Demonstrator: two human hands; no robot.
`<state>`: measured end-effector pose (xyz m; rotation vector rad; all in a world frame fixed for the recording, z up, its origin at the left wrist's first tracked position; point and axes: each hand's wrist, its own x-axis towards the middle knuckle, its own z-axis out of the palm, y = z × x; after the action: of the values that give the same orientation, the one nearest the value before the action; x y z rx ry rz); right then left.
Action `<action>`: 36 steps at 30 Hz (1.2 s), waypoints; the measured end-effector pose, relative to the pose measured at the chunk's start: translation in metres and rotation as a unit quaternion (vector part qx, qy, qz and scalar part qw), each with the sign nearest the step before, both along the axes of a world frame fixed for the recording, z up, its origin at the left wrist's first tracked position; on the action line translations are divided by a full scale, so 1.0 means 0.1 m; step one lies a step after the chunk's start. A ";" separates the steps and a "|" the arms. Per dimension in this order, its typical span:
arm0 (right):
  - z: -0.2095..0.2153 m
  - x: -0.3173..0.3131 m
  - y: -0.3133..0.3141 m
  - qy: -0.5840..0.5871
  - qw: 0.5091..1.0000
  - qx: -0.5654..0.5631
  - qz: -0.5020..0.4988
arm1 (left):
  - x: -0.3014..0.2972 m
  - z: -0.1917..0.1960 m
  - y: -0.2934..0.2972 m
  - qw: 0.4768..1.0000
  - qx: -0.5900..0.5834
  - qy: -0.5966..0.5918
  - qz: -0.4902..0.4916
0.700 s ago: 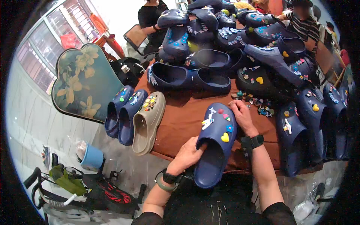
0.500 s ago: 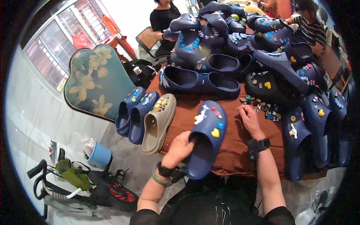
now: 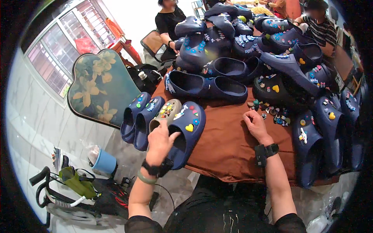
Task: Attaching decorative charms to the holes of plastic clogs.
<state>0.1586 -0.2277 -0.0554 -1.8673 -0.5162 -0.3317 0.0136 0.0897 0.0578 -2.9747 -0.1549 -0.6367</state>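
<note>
A navy clog (image 3: pixel 188 136) with a yellow heart, a white figure and other charms stands at the left of the table, against a beige clog (image 3: pixel 170 110). My left hand (image 3: pixel 160 143) is at the navy clog's left rim, its thumb over the opening and its fingers beside the beige clog. My right hand (image 3: pixel 255 123) rests on the brown cloth (image 3: pixel 221 143) with curled fingers; whatever they may hold is hidden. Just beyond it lies a scatter of small colourful charms (image 3: pixel 278 114). Two more navy clogs (image 3: pixel 149 122) stand left of the beige one.
Many navy clogs (image 3: pixel 229 68) are heaped across the far table, with several lined up at the right edge (image 3: pixel 309 149). A flowered chair back (image 3: pixel 105 87) is left of the table; a blue bin (image 3: pixel 104 161) and a folded scooter-like frame (image 3: pixel 66 190) are on the floor. Two people sit beyond.
My left hand has moved the navy clog leftward, from the table's front middle to beside the beige clog. My right hand has barely moved.
</note>
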 end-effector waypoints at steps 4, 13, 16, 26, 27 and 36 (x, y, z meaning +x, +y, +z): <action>-0.05 0.05 0.03 -0.030 0.999 -0.036 -0.005 | -0.13 0.47 -0.86 0.950 -0.239 0.073 -0.187; -0.13 0.02 0.04 0.040 0.995 0.080 0.049 | 1.11 -0.42 -1.85 0.690 -0.634 0.128 -0.324; -0.05 -0.03 0.05 0.046 0.996 0.070 -0.007 | 1.35 -0.53 -1.81 0.637 -0.707 0.136 -0.276; 0.03 -0.04 0.00 0.043 0.999 0.002 -0.031 | 1.47 -0.81 -1.69 0.549 -0.779 0.161 -0.259; 0.04 -0.03 0.05 0.028 0.999 0.013 -0.040 | 1.48 -0.85 -1.68 0.529 -0.792 0.182 -0.244; 0.25 -0.05 -0.15 -0.159 0.968 -0.104 -0.165 | 1.59 -1.06 -1.65 0.482 -0.835 0.141 -0.223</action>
<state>0.1537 -0.2430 -0.0303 -2.1192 -0.4663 -0.8380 0.1724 -0.0751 -0.0485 -5.0598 0.2358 0.6273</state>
